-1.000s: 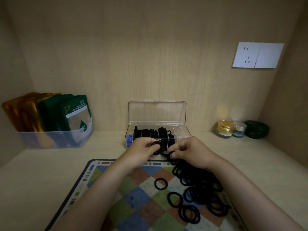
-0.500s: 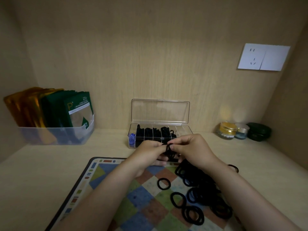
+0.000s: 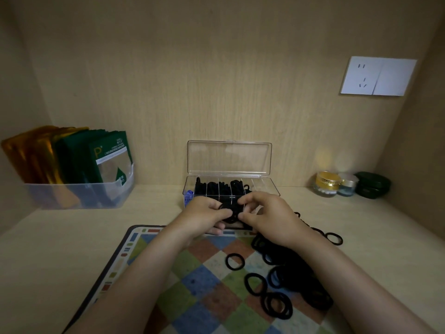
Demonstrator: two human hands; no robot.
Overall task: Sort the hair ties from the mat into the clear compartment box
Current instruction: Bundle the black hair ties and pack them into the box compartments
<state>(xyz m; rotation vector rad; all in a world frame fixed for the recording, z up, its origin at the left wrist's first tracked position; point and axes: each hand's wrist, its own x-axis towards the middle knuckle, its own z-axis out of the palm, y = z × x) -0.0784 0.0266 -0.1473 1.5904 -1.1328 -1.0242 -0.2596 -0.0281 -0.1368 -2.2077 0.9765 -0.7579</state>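
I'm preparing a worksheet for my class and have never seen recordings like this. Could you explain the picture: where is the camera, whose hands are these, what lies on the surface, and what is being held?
There is no machine here. A person wears a wide-angle camera on the head, looking forward and down, so you see their own arms. The left hand and right hand meet in front of the clear compartment box, and both pinch a black hair tie with their fingers. The box's lid stands open, and several compartments hold black ties. On the checkered mat lies a loose pile of hair ties. Off to the sides sit a bin of packets and small jars.
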